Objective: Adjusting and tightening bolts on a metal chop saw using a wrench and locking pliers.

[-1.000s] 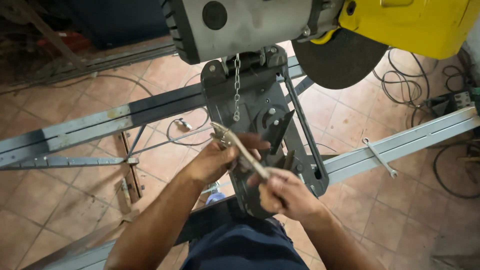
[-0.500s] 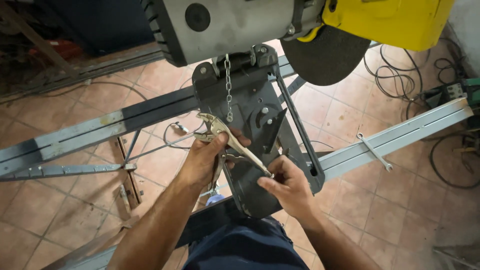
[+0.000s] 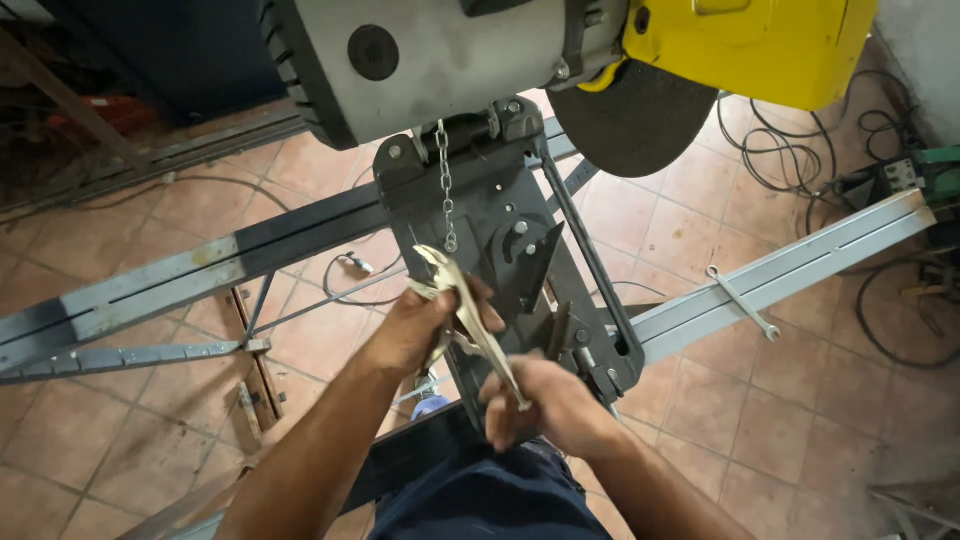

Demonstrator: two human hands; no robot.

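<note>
Two hands share one tool: your left hand (image 3: 425,325) wraps the upper body of the locking pliers (image 3: 468,318), and your right hand (image 3: 545,405) closes its grip around the lower handle end. Both grips are clenched on the tool. Compared with half a second before, the pliers sit in nearly the same place in front of the dark saw base (image 3: 500,250); the right hand has slid slightly lower and nearer your body, and the view has shifted a little, so the tool's nose now appears just under the end of the hanging chain (image 3: 447,195) (contact between them cannot be told).

The long axis of the pliers runs diagonally, from upper left to lower right in the head view. The nose points up and away from you, toward the chain and the grey motor housing (image 3: 440,55); the handles point down toward your right hand and the blue trousers.

Around the tool: a dark abrasive disc (image 3: 635,125) under a yellow guard (image 3: 760,45), grey metal rails (image 3: 200,275) crossing the tiled floor (image 3: 800,390), a spanner (image 3: 742,303) lying on the right rail, and cables (image 3: 790,140) at upper right.
</note>
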